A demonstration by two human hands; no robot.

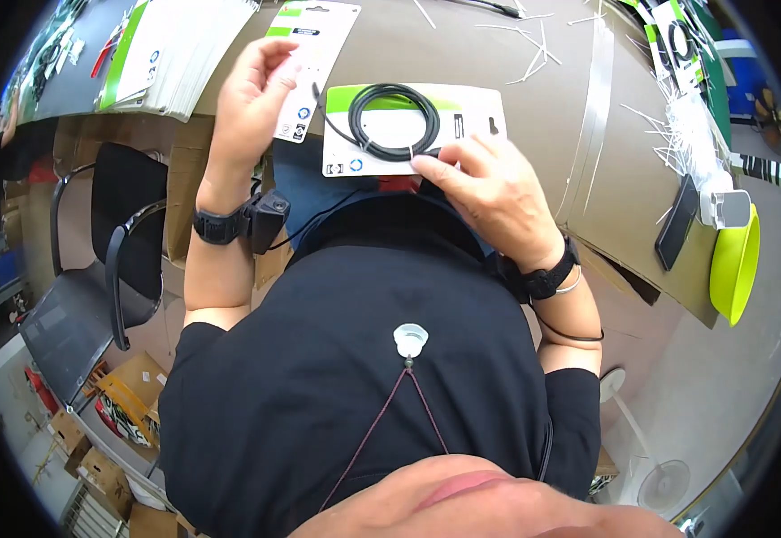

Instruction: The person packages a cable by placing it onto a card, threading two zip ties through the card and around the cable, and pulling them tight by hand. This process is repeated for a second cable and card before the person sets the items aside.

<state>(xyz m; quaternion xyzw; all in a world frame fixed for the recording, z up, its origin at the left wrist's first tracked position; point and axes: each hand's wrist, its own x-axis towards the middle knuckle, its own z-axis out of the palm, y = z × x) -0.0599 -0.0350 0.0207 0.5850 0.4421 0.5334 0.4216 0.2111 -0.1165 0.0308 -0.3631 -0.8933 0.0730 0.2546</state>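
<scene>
A black cable (pixel 433 117) lies coiled on a white and green backing card (pixel 476 108), with a white tie across the coil's lower side. My right hand (pixel 498 193) grips the card's lower right part, thumb by the tied part of the coil. One cable end sticks up at the card's left side. To the left, my left hand (pixel 251 103) is raised with loosely curled fingers and a gap between thumb and forefinger; nothing shows in it. Beside its fingers lies another white and green card (pixel 323 58) with no cable on it.
A stack of cards (pixel 180 54) lies at the far left of the table (pixel 534 117). Loose white ties (pixel 538 54) are scattered across the far side. At right are a bundle of ties (pixel 695 134), a black phone (pixel 677 224) and a yellow-green bin (pixel 736 264). A black chair (pixel 126 224) stands left.
</scene>
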